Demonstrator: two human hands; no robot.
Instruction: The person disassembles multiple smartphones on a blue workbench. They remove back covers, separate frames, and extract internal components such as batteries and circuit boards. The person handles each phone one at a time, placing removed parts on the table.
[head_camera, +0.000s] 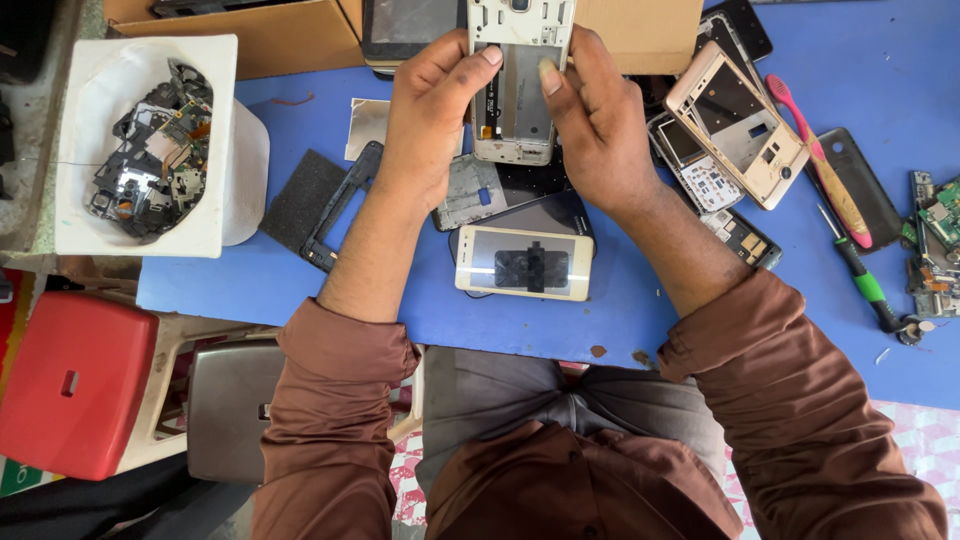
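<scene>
Both hands hold a white opened phone body (517, 60) upright above the blue table (640, 300), its inner side with a dark panel facing me. My left hand (430, 110) grips its left edge, thumb on the inside. My right hand (590, 115) grips the right edge, thumb pressing the panel. Below the hands a white phone (523, 262) lies flat, screen up, on a dark phone. Grey and black phone frames (470, 190) lie under my wrists.
A white tub (100, 200) of circuit boards stands at the left. A gold phone frame (735, 125), a red toothbrush (820, 165), a green-handled screwdriver (865, 285) and loose boards (935, 245) lie at the right. Cardboard boxes (280, 35) stand behind. A red stool (75, 385) sits lower left.
</scene>
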